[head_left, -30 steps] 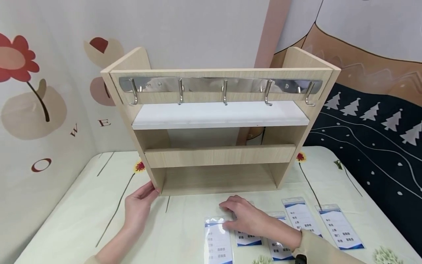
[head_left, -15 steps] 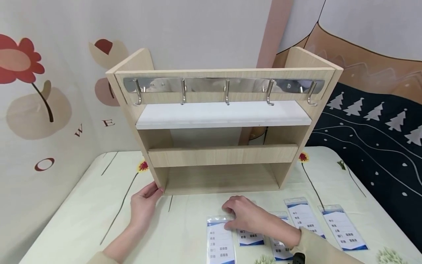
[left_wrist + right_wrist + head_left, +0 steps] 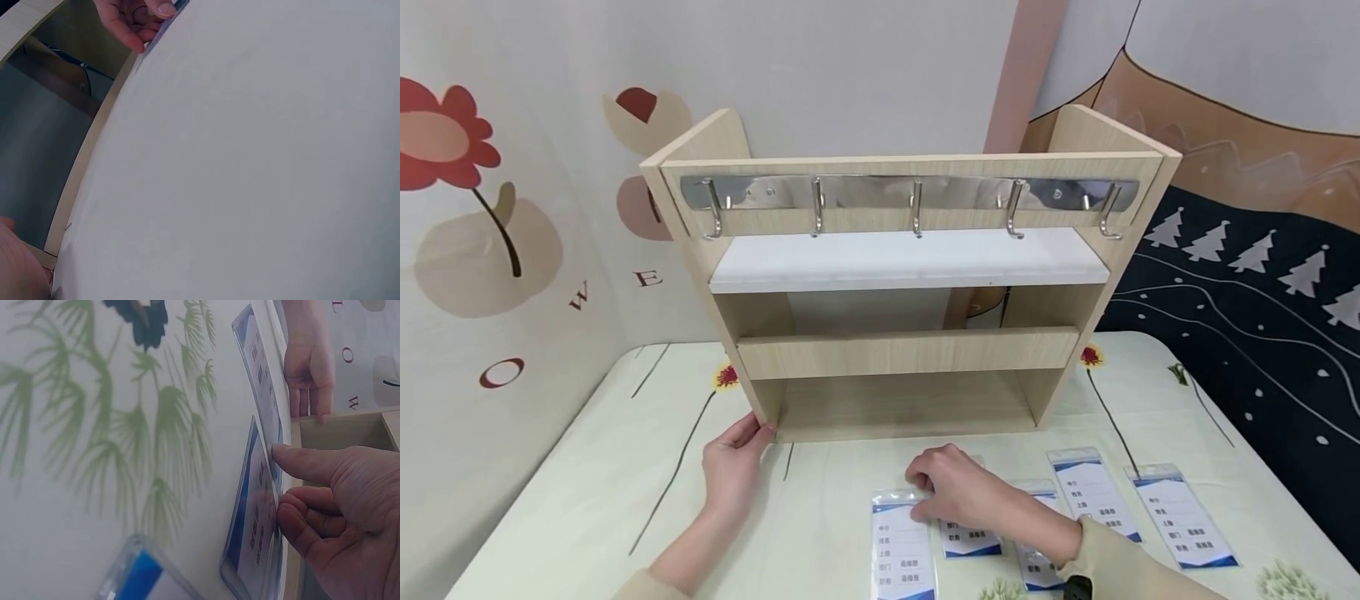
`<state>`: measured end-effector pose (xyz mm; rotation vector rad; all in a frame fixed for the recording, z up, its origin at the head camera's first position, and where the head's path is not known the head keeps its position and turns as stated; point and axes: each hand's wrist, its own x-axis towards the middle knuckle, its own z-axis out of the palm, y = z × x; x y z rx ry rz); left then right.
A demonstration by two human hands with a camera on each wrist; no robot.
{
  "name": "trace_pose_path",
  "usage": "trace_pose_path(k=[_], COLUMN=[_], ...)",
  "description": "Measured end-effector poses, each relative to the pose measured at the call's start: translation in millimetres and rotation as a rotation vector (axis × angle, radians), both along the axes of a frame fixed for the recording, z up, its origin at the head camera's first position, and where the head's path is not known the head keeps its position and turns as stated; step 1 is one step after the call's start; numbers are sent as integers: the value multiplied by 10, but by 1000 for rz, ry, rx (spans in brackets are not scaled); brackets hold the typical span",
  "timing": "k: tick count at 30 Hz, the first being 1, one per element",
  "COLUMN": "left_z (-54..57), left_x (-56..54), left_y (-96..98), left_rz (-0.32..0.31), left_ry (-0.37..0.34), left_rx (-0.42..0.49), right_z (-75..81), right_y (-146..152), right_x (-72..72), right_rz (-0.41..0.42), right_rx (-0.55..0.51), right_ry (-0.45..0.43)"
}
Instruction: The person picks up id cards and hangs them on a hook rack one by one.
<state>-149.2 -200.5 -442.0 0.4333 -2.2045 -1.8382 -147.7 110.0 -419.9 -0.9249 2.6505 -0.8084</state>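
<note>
My left hand (image 3: pixel 732 467) grips the lower left front corner of a pale wooden rack (image 3: pixel 906 354), thumb at its front edge, fingers along the outer side. My right hand (image 3: pixel 962 492) is low over the cloth among clear-sleeved name badges with blue-and-white cards. Its thumb lies at the right edge of the leftmost badge (image 3: pixel 901 550). Its fingers are bent over the top of a second badge (image 3: pixel 972 540), which the hand partly hides. In the right wrist view, a gap shows between thumb and index finger, with the second badge (image 3: pixel 253 519) beside them.
More badges lie to the right, one (image 3: pixel 1039 567) partly under my right forearm, others (image 3: pixel 1093 500) beyond it. Metal hooks (image 3: pixel 916 208) line the rack's top bar above a white shelf (image 3: pixel 910 260). A flower-print cloth (image 3: pixel 587 500) covers the table; curtains hang behind.
The whole head view shifts slightly right, then settles. Both hands keep their places at the rack's corner and the badges.
</note>
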Motion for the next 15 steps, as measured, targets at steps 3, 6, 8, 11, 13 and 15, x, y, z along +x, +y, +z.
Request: trace_pose_path(k=[3,6,8,11,13,15], left_z=[-7,-17,-22,-25,-24,-22], left_x=[-15,-24,-26,-26,-29,-34], left_y=[14,24,28,36,42,46], left_rz=[18,26,26,31,38,44], left_ry=[6,12,15,17,16,19], left_rx=[1,-1,-5,-19,-32,-47], right_z=[-2,-1,0,7,7,9], right_y=[-6,-12,-14,-14,-12,-12], right_x=[6,6,5,6,6,6], right_rz=[-1,1,1,-1,-5,-8], right_rx=[-1,0,2,6,5,7], right_ry=[8,22,28,28,16,1])
